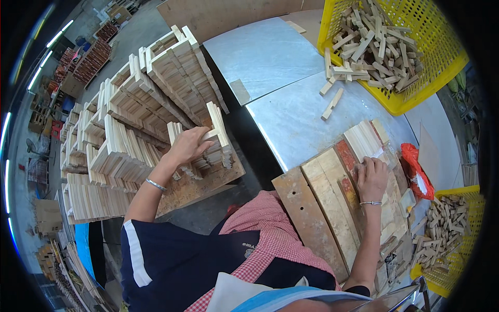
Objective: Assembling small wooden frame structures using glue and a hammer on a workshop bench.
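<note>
LH (188,146) gripping wd frame (221,128), RH (372,180) on slats (362,139)

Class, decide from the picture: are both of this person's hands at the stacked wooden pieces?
No: the left hand is at the stacked wooden pieces, but the right hand is over the worn wooden board.

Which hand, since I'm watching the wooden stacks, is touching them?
The left hand: it is at the stacks. The right hand is apart from them, at pale strips on the bench.
</note>
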### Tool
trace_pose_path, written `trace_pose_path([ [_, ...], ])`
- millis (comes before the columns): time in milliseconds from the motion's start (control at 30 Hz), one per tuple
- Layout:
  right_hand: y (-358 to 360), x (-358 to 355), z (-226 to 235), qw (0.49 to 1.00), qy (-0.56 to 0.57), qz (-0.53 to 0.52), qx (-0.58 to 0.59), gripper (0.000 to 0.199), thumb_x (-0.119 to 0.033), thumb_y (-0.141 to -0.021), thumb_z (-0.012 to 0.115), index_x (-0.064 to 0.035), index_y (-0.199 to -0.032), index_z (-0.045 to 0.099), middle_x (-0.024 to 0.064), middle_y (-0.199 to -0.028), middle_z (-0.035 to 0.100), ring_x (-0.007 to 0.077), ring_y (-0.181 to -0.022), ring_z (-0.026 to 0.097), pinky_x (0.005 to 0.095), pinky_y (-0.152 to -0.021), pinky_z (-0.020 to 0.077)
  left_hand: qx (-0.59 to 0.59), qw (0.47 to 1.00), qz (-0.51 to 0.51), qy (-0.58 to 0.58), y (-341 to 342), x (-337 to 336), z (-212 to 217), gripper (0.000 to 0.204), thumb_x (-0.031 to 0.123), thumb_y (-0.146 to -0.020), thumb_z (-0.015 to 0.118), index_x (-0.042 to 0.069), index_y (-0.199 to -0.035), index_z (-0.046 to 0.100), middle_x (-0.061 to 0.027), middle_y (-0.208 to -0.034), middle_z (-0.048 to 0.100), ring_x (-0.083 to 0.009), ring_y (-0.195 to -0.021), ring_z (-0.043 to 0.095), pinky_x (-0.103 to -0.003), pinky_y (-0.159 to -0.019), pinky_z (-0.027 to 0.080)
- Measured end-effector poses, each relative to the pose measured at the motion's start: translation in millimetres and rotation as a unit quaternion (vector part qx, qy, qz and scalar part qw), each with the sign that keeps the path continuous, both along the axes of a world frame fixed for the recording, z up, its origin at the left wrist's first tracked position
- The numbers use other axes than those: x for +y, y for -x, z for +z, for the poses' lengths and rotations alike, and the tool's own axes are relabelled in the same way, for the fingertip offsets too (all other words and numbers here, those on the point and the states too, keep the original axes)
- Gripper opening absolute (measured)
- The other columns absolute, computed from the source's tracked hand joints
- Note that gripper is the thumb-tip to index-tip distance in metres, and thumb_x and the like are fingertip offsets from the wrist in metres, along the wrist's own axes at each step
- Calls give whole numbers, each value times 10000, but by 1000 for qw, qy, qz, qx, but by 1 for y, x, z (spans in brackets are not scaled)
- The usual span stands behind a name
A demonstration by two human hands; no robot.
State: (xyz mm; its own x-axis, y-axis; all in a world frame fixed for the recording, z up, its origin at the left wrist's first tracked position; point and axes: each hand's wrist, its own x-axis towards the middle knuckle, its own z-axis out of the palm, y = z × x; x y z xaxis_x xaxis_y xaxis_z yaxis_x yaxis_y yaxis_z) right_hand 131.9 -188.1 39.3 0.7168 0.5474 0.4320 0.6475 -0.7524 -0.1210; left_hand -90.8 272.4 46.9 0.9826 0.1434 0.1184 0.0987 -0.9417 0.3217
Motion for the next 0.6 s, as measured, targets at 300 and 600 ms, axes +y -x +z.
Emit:
trace_pose_path([
  [300,-3,10,-3,995,48,-19,-81,278,-231,-715,730,-60,-874,580,96,-953,569,277,-886,523,400,-782,402,-126,988,-21,-82,-46,-66,70,316,268,-848,673,33,-1051,614,-118,-871,646,-275,-775,641,-361,-678,505],
  [600,-8,35,7,997,18,-4,-77,131,-137,-698,628,-71,-763,536,99,-813,521,268,-808,522,403,-719,413,-151,979,-134,-12,-61,-119,59,282,77,-808,694,-7,-1068,628,-143,-978,660,-285,-842,649,-348,-722,514],
])
